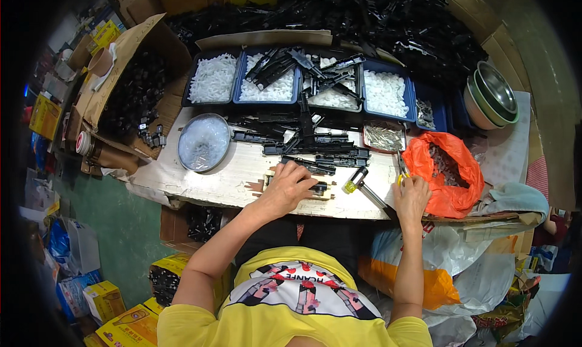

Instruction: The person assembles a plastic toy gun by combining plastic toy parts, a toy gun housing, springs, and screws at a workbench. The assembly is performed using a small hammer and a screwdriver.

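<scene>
- Head cam: left fisheye of a side-by-side pair, looked down from the wearer's head.
- Faced forward over the worktop (160,180); yellow shirt (297,313) sat at lower edge.
- Close range: kept left hand (286,186) near centre, right hand (412,196) further right.

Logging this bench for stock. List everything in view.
table: one, white, centre
bins: at least four, blue, table's rear
small pieces: many, white, in bins
parts: many, black, table and behind bins
dish: one, silvery, table's left
pins: many, silver, right of centre
bowls: at least two, silver and green, right rear
bag: one, orange-red, table's right
cloth: one, bluish, right corner
hammer: one, silver and yellow, table's front
fixture: one, cream, table's front
carton: one, brown, left
boxes: several, yellow, left floor
sacks: several, white and orange, lower right
shirt: one, yellow, bottom
left grip: one, bare, over fixture
right grip: one, bare, on yellow-handled tool
</scene>
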A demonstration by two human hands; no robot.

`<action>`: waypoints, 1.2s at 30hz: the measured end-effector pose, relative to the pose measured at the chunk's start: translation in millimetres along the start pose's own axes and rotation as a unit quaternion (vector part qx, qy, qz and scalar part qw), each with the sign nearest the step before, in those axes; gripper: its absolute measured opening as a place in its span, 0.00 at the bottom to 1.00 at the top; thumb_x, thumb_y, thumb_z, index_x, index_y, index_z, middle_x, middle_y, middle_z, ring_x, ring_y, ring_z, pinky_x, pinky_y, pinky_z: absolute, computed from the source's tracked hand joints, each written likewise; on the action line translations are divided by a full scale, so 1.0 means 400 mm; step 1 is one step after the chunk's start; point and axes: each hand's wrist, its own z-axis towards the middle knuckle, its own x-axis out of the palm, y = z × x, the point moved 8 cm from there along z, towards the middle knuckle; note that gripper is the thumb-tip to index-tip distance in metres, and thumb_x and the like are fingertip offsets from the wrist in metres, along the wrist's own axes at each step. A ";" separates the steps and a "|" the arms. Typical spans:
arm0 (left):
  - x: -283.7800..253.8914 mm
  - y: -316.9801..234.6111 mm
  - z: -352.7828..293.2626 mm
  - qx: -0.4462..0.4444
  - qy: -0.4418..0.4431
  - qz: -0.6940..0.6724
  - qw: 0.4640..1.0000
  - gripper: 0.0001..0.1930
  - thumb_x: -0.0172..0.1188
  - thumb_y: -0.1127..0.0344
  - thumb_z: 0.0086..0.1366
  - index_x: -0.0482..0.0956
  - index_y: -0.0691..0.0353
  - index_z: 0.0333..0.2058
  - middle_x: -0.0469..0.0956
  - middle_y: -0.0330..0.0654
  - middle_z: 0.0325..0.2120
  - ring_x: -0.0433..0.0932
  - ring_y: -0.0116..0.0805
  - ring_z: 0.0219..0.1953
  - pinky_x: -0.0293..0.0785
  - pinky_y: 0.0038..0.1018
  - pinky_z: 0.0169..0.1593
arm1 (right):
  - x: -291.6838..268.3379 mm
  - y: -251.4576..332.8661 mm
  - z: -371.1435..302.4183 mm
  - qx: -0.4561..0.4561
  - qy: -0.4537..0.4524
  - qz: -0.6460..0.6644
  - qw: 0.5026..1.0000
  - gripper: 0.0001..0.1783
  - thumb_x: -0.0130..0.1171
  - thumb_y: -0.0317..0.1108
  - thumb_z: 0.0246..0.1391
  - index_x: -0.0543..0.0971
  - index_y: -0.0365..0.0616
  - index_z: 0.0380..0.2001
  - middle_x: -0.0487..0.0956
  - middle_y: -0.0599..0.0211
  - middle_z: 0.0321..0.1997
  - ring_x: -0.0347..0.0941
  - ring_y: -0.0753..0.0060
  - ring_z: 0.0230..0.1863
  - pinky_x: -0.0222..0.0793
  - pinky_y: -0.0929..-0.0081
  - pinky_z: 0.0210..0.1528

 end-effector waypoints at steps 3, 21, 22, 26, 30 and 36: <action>0.018 0.016 0.005 -0.002 0.045 -0.037 0.998 0.14 0.57 0.77 0.49 0.73 0.64 0.37 0.67 0.42 0.32 0.64 0.39 0.36 0.60 0.31 0.42 | 0.039 -0.002 0.017 -0.024 0.009 -0.057 0.998 0.11 0.57 0.35 0.42 0.73 0.38 0.26 0.71 0.54 0.34 0.64 0.54 0.39 0.57 0.59 0.39; -0.022 0.062 -0.080 -0.307 -0.073 -0.678 0.664 0.18 0.50 0.70 0.62 0.65 0.62 0.51 0.73 0.42 0.31 0.72 0.27 0.25 0.70 0.20 0.23 | -0.060 0.370 -0.041 -0.131 0.243 0.443 0.853 0.10 0.53 0.31 0.52 0.74 0.33 0.32 0.71 0.57 0.39 0.68 0.59 0.42 0.62 0.72 0.44; -0.022 0.060 -0.086 -0.307 -0.075 -0.678 0.663 0.18 0.50 0.70 0.62 0.65 0.62 0.51 0.73 0.42 0.31 0.72 0.27 0.25 0.70 0.20 0.23 | -0.064 0.386 -0.040 -0.159 0.240 0.432 0.855 0.11 0.52 0.33 0.53 0.74 0.34 0.32 0.71 0.57 0.39 0.68 0.59 0.43 0.63 0.71 0.44; -0.026 0.050 -0.105 -0.295 -0.050 -0.667 0.682 0.19 0.50 0.66 0.64 0.62 0.60 0.53 0.72 0.38 0.29 0.72 0.22 0.26 0.71 0.17 0.23 | -0.068 0.417 -0.045 -0.196 0.249 0.430 0.845 0.12 0.53 0.35 0.53 0.74 0.34 0.32 0.71 0.57 0.39 0.67 0.58 0.41 0.63 0.70 0.43; -0.029 0.053 -0.111 -0.320 -0.041 -0.601 0.731 0.17 0.51 0.65 0.63 0.66 0.62 0.49 0.72 0.36 0.25 0.71 0.21 0.23 0.69 0.15 0.22 | -0.068 0.429 -0.048 -0.201 0.264 0.428 0.841 0.12 0.53 0.36 0.53 0.74 0.35 0.32 0.71 0.58 0.38 0.67 0.58 0.40 0.63 0.69 0.42; -0.077 0.051 -0.112 -0.286 -0.148 -0.319 0.892 0.11 0.54 0.64 0.62 0.72 0.67 0.38 0.70 0.34 0.15 0.66 0.19 0.14 0.64 0.16 0.20 | -0.087 0.456 -0.065 -0.213 0.244 0.397 0.859 0.11 0.54 0.32 0.51 0.71 0.32 0.29 0.69 0.53 0.33 0.65 0.52 0.37 0.62 0.63 0.40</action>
